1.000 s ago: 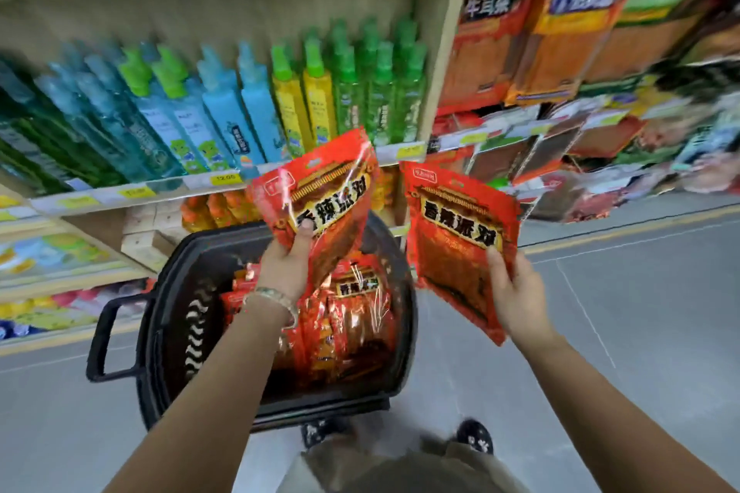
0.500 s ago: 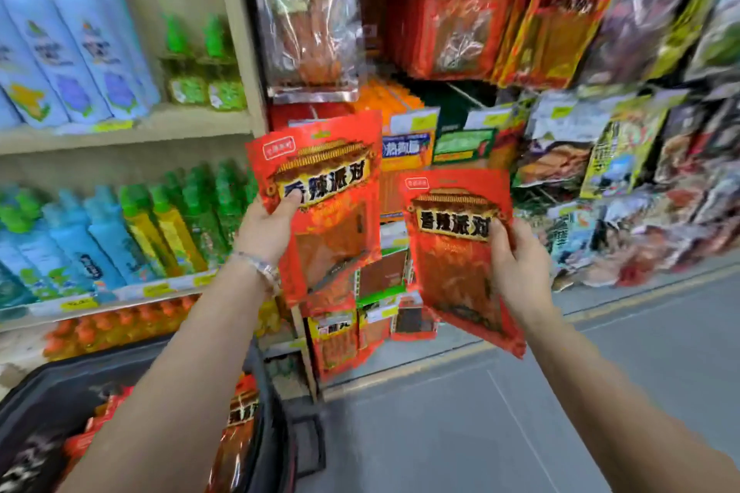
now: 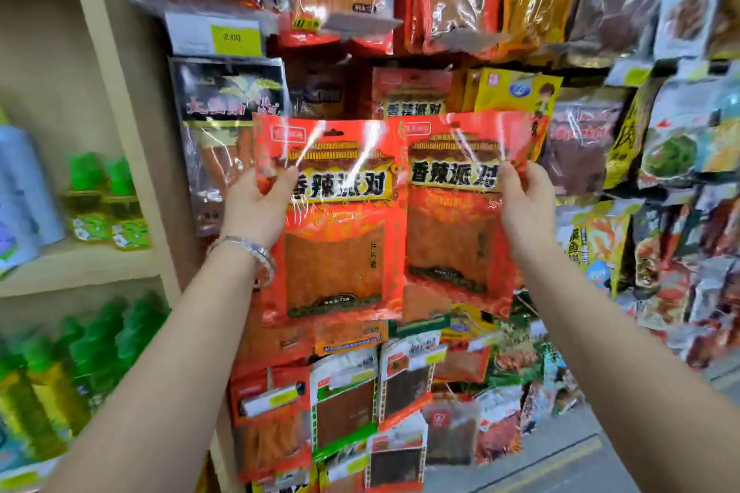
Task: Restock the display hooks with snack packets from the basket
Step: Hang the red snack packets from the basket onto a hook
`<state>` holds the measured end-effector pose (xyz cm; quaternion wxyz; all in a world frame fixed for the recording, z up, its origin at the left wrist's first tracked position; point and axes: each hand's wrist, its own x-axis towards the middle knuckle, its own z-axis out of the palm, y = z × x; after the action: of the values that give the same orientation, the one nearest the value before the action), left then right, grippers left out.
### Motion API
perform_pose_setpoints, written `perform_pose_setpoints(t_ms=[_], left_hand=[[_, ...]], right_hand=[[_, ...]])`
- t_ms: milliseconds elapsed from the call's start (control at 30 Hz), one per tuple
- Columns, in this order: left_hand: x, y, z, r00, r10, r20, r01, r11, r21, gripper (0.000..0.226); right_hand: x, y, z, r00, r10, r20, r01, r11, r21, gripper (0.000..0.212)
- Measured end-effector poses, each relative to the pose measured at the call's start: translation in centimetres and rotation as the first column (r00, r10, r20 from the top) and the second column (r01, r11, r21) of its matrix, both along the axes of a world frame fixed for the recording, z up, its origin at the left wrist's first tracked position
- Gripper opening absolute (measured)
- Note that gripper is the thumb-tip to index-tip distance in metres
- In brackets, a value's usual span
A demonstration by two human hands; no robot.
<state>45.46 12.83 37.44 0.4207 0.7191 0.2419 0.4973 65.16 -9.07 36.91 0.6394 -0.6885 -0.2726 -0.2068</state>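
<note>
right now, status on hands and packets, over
Both full: left hand grips left red packet, right hand grips right red packet. Both held high, not hooked. Behind them hanging packets crowd; hook unseen.

Glossy plastic snack packets (image 3: 340, 220); shiny metal bracelet (image 3: 250, 252).

Beige shelving (image 3: 100, 52) at left, holding small green bottles (image 3: 106, 180) beside a pale blue bottle (image 3: 20, 192), with taller green and yellow bottles (image 3: 80, 356) one shelf lower. Yellow price label (image 3: 232, 37) marked 2.00 just right of the shelving. Grey floor (image 3: 580, 448) with a yellow line (image 3: 548, 464) at lower right.
</note>
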Motion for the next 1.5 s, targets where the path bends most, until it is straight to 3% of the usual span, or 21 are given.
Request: perform_pose_setpoints(t_ms=[200, 400, 667, 1067, 1167, 1233, 1367, 1467, 1500], left_hand=[[5.4, 1.3, 2.4, 0.997, 0.025, 0.072, -0.024, 1.000, -0.008, 0.006], [8.6, 1.6, 3.5, 0.993, 0.000, 0.121, 0.010, 0.997, -0.083, 0.005], [12.2, 0.3, 4.6, 0.983, 0.031, 0.182, 0.002, 0.984, -0.175, 0.008], [14.8, 0.1, 4.3, 0.976, 0.100, 0.192, -0.061, 0.978, -0.197, 0.006], [15.1, -0.1, 4.4, 0.973, 0.090, 0.211, -0.045, 0.977, -0.208, 0.004], [15.3, -0.2, 4.6, 0.974, 0.078, 0.212, -0.031, 0.976, -0.217, 0.004], [15.9, -0.3, 4.7, 0.977, 0.067, 0.200, -0.019, 0.973, -0.230, 0.005], [16.6, -0.1, 4.8, 0.976, 0.033, 0.217, 0.020, 0.971, -0.237, 0.004], [16.8, 0.0, 4.8, 0.975, 0.019, 0.223, 0.036, 0.970, -0.238, 0.004]], right_hand=[[6.4, 2.3, 3.7, 0.998, 0.044, -0.039, -0.038, 0.989, 0.145, 0.014], [10.7, 4.5, 6.0, 0.967, 0.208, -0.147, -0.168, 0.955, 0.244, 0.020], [14.7, 6.3, 8.2, 0.905, 0.364, -0.221, -0.328, 0.926, 0.186, 0.017], [18.2, 7.6, 7.7, 0.892, 0.396, -0.217, -0.384, 0.918, 0.098, 0.010], [18.9, 8.1, 7.1, 0.887, 0.392, -0.245, -0.383, 0.920, 0.087, 0.017], [19.1, 8.5, 7.1, 0.933, 0.322, -0.157, -0.323, 0.946, 0.025, 0.017], [19.4, 9.0, 7.1, 0.990, 0.135, 0.034, -0.124, 0.969, -0.214, 0.042], [19.2, 9.4, 6.6, 0.963, 0.260, -0.077, -0.268, 0.956, -0.121, 0.010], [18.9, 9.3, 6.4, 0.943, 0.312, -0.119, -0.318, 0.947, -0.040, 0.029]])
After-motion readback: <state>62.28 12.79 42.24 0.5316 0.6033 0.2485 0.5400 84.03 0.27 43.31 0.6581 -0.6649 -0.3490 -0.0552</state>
